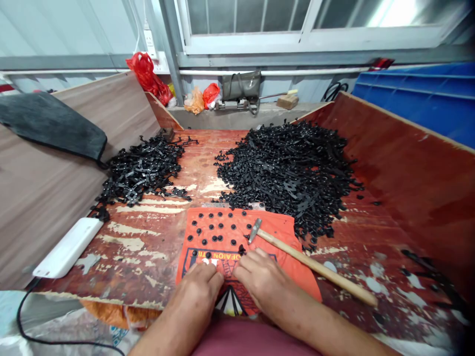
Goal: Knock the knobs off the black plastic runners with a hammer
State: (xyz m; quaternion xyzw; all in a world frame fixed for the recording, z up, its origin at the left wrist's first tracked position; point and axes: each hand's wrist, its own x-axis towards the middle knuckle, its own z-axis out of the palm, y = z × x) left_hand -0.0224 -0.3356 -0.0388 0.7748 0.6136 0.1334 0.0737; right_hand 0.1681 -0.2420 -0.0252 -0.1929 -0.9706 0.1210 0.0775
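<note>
1. The small black round pieces (220,225) lie on an orange cloth (274,230), which is spread on the worn red surface (159,257). I count about eighteen separate ones; beside the hammer head, a small dark cluster (242,249) is too unclear for counting.
2. The left hand (200,287) and the right hand (261,279) rest on the near part of the cloth, a little apart. The fingers of both are bent downward and their tips are hidden, so I cannot tell whether they grip something.
3. The cloth has a print (235,272), partly covered by the hands; its lettering is readable only in part.
4. One hammer (311,262) lies slantwise, its head on the cloth and its handle end on the surface, to the right.
5. Beyond the cloth there are two heaps of black parts, a smaller left heap (143,168) and a bigger right heap (293,168); their pieces overlap too much to be counted.
6. One white device (69,247) with a cable lies at left. One blue crate (423,96) is cut off at right.
</note>
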